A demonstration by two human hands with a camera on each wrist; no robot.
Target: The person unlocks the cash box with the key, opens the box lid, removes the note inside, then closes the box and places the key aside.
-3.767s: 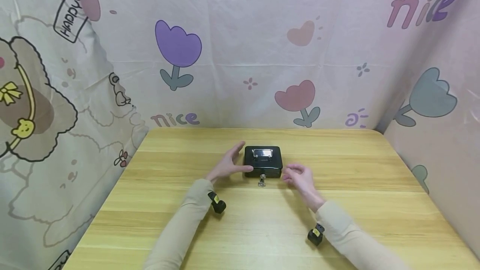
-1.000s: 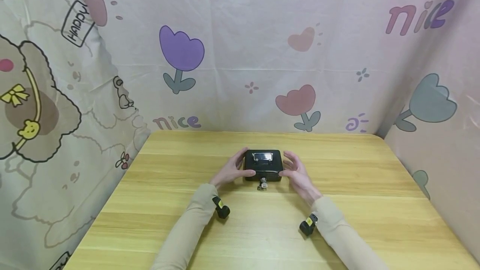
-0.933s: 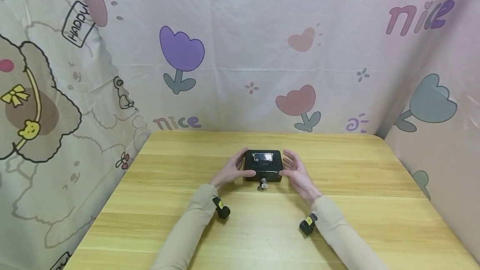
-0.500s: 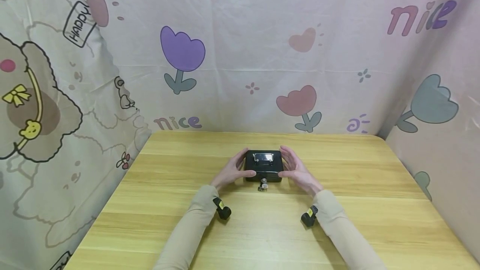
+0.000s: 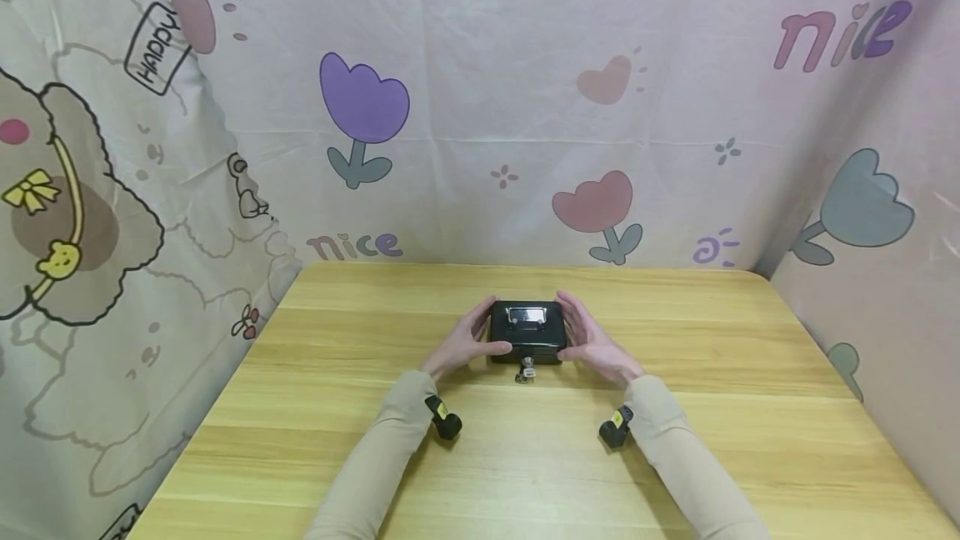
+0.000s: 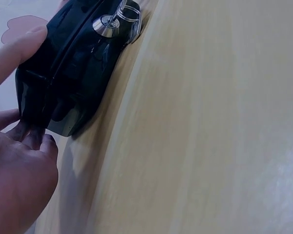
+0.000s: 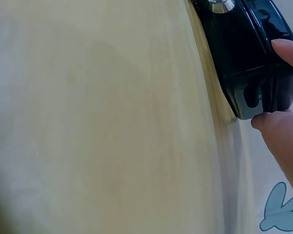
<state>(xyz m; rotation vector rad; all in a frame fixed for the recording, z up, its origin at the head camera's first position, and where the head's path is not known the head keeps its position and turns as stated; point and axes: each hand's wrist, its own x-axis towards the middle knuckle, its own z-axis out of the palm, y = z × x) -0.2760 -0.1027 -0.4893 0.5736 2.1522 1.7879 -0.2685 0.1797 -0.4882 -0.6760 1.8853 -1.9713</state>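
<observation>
A small black cash box [image 5: 528, 332] sits on the wooden table with its lid down and a silver handle [image 5: 527, 315] on top. Keys on a ring [image 5: 525, 371] hang from the lock [image 6: 106, 25] in its front. My left hand [image 5: 459, 346] grips the box's left end, thumb at the front edge of the lid and fingers along the side. At the opposite end, my right hand [image 5: 596, 346] holds the box between thumb and fingers. In the right wrist view, a fingertip [image 7: 261, 120] touches the end wall near the bottom and another digit lies on the lid edge.
The light wooden table [image 5: 525, 465] runs back to a printed cloth [image 5: 480, 107] hanging behind it, with more cloth at both sides. A small black camera is strapped to each wrist.
My right hand, apart from the box at first, has come in against its right end and its fingers have closed up to the side. The left hand stays on the left end.
</observation>
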